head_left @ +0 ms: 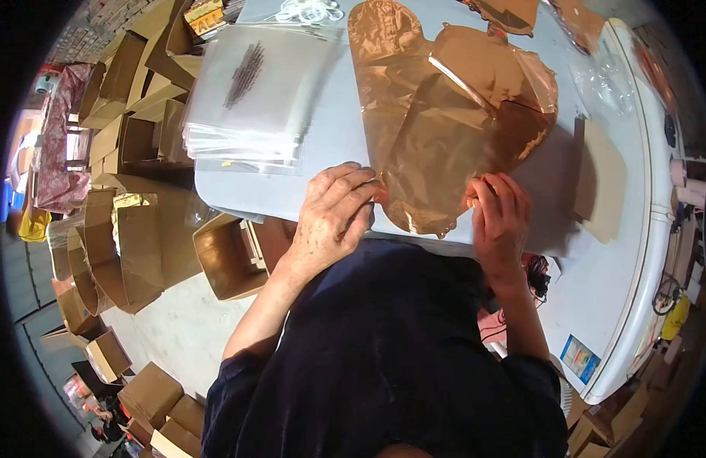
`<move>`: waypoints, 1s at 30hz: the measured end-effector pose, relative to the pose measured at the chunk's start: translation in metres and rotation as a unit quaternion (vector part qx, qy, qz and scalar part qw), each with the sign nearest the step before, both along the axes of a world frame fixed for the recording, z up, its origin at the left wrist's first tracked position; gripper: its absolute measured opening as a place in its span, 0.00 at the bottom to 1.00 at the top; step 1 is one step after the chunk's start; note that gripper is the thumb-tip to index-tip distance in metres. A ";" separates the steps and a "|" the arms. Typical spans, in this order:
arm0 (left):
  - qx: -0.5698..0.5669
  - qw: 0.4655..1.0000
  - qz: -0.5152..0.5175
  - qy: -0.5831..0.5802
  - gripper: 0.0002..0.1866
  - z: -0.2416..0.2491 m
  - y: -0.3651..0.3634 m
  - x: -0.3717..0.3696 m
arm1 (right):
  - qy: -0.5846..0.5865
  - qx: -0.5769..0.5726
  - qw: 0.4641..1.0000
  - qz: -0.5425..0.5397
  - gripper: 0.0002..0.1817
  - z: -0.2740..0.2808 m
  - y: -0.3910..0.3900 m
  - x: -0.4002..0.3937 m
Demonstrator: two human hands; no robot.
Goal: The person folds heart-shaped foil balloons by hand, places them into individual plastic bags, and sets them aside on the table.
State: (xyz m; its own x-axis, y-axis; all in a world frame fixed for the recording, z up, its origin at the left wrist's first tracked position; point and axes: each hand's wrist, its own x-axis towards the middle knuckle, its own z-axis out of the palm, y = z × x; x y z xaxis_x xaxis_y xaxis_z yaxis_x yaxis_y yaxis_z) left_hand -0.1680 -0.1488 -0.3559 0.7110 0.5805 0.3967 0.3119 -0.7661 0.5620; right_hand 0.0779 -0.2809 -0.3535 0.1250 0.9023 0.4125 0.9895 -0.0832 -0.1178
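Note:
A flat, copper-coloured foil balloon [433, 153] lies on the table with its near end close to the front edge. My left hand [337, 210] is closed on its left edge, thumb and fingers pinched together. On the opposite edge, my right hand [502, 217] pinches the foil with curled fingers. More copper foil balloons [486, 69] lie folded and overlapping behind and to the right. To the left rests a stack of clear plastic bags [265, 91], with dark marks visible on the top one.
The pale table [330, 164] ends just before my body. A beige card [601, 179] and crumpled clear plastic [605, 84] lie to the right, beside a white appliance [616, 305]. Open cardboard boxes [158, 244] crowd the left side, one box [231, 256] near the table's edge.

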 end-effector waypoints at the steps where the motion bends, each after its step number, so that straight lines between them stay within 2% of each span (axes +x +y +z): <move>1: 0.002 1.000 0.001 0.000 0.17 -0.002 0.000 0.000 | 0.001 -0.003 1.000 0.000 0.17 0.000 0.000 0.000; 7: -0.023 0.999 0.018 -0.012 0.18 0.000 -0.002 0.000 | -0.007 -0.019 1.000 -0.002 0.18 0.000 -0.002 0.001; 13: 0.007 1.000 -0.002 -0.006 0.18 -0.007 0.001 -0.003 | -0.011 -0.029 0.999 -0.011 0.18 0.000 -0.002 0.000; 30: 0.040 0.999 0.008 -0.006 0.16 0.002 -0.003 0.002 | -0.019 0.070 0.997 0.000 0.18 0.006 0.003 0.001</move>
State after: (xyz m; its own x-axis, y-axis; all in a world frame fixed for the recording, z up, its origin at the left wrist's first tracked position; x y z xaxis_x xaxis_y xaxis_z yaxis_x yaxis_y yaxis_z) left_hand -0.1659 -0.1521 -0.3538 0.6968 0.5579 0.4508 0.3179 -0.8036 0.5032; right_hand 0.0787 -0.2781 -0.3478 0.1061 0.8359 0.5385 0.9936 -0.0683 -0.0897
